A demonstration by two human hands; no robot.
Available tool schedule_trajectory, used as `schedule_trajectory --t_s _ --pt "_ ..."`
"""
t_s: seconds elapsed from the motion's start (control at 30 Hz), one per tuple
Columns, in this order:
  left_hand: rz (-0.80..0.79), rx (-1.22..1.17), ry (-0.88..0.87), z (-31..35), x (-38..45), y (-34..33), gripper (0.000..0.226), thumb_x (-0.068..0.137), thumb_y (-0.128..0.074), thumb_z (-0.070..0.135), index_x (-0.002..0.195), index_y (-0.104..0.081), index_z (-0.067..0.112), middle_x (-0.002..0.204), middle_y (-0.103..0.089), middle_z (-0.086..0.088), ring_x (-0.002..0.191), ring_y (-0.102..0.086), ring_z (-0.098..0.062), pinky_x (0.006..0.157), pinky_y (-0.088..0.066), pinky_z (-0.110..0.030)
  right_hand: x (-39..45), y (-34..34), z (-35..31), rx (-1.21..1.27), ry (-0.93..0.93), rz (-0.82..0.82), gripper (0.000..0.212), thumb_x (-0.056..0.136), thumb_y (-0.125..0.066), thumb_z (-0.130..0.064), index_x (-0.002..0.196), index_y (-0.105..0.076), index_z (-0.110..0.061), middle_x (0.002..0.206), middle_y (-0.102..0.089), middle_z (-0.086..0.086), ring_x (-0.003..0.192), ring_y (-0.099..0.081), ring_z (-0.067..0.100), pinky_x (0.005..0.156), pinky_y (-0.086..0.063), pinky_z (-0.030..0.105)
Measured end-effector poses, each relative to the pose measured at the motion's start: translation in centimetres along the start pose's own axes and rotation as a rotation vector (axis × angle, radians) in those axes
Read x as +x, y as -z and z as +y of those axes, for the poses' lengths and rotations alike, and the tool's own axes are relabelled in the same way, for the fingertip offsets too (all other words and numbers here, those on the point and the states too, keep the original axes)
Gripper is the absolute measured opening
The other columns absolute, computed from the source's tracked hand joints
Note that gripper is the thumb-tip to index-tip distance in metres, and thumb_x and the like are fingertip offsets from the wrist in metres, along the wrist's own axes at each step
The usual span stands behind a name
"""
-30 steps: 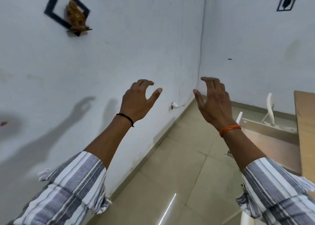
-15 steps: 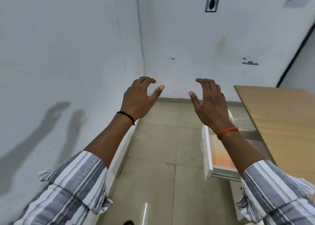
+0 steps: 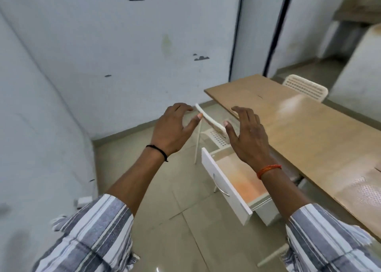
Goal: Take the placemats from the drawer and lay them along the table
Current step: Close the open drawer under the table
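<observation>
A white drawer [image 3: 225, 186] stands pulled out from under the long wooden table [image 3: 305, 131] at the right. An orange-tinted surface [image 3: 241, 179] shows inside it; I cannot tell whether that is a placemat. My left hand [image 3: 172, 128] and my right hand [image 3: 246, 135] are raised in front of me, above and beyond the drawer, fingers spread and curled, holding nothing. A pale textured sheet [image 3: 362, 197] lies on the table's near right end.
A white perforated chair [image 3: 214, 131] sits tucked at the table's near side just beyond the drawer, partly behind my hands. Another white chair [image 3: 306, 88] stands at the table's far side. White walls close in on the left and ahead. The floor is tiled.
My view has swung right from the wall and corner to the table and open drawer. Both hands kept the same raised, open pose.
</observation>
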State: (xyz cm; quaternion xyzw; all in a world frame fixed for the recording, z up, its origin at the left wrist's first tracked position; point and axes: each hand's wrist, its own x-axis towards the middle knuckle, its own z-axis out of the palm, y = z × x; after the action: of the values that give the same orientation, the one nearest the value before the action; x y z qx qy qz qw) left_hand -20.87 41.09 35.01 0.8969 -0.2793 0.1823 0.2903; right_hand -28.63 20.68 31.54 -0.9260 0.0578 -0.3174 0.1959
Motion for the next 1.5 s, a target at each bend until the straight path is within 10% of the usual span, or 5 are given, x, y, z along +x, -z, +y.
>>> schedule_trajectory --t_s 0.47,0.9,1.07,1.23,1.5 --pt "-0.396 -0.236 -0.213 -2.6 14.8 -20.8 0.042 0.096 -0.045 0.054 0.117 -0.064 0.022 0.122 -0.062 0.008 0.114 -0.055 -0.010 0.086 -0.042 -0.024 3.7 -9.7 14.3 -0.147 -0.456 0.020 0.044 0.100 -0.046 -0.041 0.138 -0.046 -0.017 0.134 -0.050 0.006 0.116 -0.052 0.024 0.088 -0.049 0.038" --pt "-0.975 -0.388 0.211 -12.4 11.3 -36.6 0.037 0.094 -0.059 0.032 0.122 -0.062 0.008 0.128 -0.060 -0.009 0.121 -0.054 -0.023 0.095 -0.040 -0.028 -5.4 -20.9 14.0 -0.084 -1.104 -0.050 0.040 0.100 -0.047 -0.042 0.133 -0.050 -0.020 0.132 -0.051 0.003 0.117 -0.054 0.026 0.088 -0.051 0.043" --pt "-0.935 -0.215 0.277 -16.3 10.4 -38.3 0.053 0.090 -0.063 0.027 0.134 -0.049 0.002 0.142 -0.046 -0.014 0.133 -0.040 -0.030 0.104 -0.034 -0.034 -8.1 -23.9 10.8 -0.068 -1.336 0.010 0.035 0.098 -0.053 -0.036 0.130 -0.052 -0.021 0.131 -0.053 0.001 0.120 -0.055 0.025 0.090 -0.049 0.039" --pt "-0.979 -0.466 1.032 -18.1 12.0 -39.6 0.029 0.091 -0.055 0.018 0.116 -0.050 0.003 0.124 -0.054 -0.017 0.100 -0.053 -0.031 0.083 -0.043 -0.033 -9.3 -25.5 8.5 -0.338 -1.763 0.193 0.075 0.083 -0.072 -0.024 0.145 -0.035 -0.007 0.154 -0.030 0.017 0.143 -0.025 0.036 0.114 -0.028 0.047" --pt "-0.965 -0.815 1.593 -19.4 14.2 -40.9 0.031 0.094 -0.039 0.011 0.124 -0.038 0.008 0.135 -0.041 -0.018 0.119 -0.051 -0.036 0.104 -0.044 -0.049 -8.5 -25.8 10.1 0.727 -2.104 1.294 0.083 0.091 -0.059 -0.003 0.155 -0.008 -0.013 0.133 -0.046 0.013 0.103 -0.057 0.024 0.102 -0.050 0.040"
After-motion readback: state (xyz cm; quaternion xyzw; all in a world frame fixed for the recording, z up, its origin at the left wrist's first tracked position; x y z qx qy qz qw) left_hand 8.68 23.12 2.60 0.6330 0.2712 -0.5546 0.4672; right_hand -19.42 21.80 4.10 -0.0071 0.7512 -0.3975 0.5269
